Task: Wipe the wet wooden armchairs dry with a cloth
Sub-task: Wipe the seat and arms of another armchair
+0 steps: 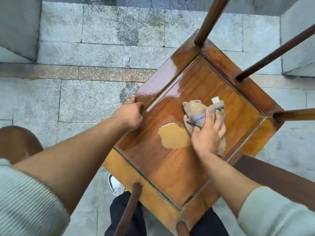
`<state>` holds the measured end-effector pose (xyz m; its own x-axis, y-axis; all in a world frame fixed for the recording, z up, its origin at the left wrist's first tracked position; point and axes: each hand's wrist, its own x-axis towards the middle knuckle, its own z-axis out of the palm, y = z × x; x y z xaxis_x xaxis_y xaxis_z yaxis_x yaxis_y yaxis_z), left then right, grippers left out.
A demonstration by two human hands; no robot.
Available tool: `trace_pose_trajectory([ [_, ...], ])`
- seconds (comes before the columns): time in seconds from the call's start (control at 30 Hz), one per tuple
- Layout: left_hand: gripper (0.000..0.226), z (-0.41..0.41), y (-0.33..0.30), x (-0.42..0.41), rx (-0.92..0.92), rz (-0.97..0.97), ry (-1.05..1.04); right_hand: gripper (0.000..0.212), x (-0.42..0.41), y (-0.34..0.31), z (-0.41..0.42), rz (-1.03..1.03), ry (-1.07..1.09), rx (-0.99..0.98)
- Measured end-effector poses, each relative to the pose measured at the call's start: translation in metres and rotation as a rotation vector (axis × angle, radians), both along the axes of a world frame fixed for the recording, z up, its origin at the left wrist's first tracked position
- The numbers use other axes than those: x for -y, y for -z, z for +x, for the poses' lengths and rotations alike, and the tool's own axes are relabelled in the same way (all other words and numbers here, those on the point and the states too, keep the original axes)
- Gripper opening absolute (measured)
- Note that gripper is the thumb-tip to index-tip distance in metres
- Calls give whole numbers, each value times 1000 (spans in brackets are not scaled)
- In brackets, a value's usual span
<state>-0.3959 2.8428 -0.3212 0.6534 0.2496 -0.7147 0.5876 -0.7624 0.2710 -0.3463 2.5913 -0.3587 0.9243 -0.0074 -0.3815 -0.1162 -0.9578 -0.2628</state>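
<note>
Seen from above, a person leans over the glossy seat of a wooden armchair (170,167) standing on grey stone paving (85,48). The right hand (207,135) lies on a crumpled beige cloth (194,114), fingers curled over its folds, pressing it onto the seat panel. Just left of that hand, a pale patch (173,137) shows where the finish looks worn. The left hand (130,114) grips the seat's far-left edge, fingers curled over the rim, steadying it. The cloth looks soft and light; the wet lacquer is probably slippery, and the rigid frame offers the firmest hold.
</note>
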Motion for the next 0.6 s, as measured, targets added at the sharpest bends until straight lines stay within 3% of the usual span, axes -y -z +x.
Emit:
trace_pose_trajectory([
  [0.1,65,-3,4,-11,17,-22,34,79,-53,1,-29,62,279,-83],
  [0.17,71,-5,5,-16,27,-38,72,81,-83,-3,-59,80,293,-107],
  [0.3,74,-13,12,-27,120,64,74,79,-96,1,-107,82,-131,-50],
  [0.4,50,-25,26,-27,76,139,-209,77,-62,10,-77,103,-384,-20],
  [0.47,49,-46,36,-17,-19,143,-369,73,-36,11,-54,142,-547,-40],
  [0.6,51,-67,52,-11,-23,200,-446,61,-1,11,0,286,-653,-57],
])
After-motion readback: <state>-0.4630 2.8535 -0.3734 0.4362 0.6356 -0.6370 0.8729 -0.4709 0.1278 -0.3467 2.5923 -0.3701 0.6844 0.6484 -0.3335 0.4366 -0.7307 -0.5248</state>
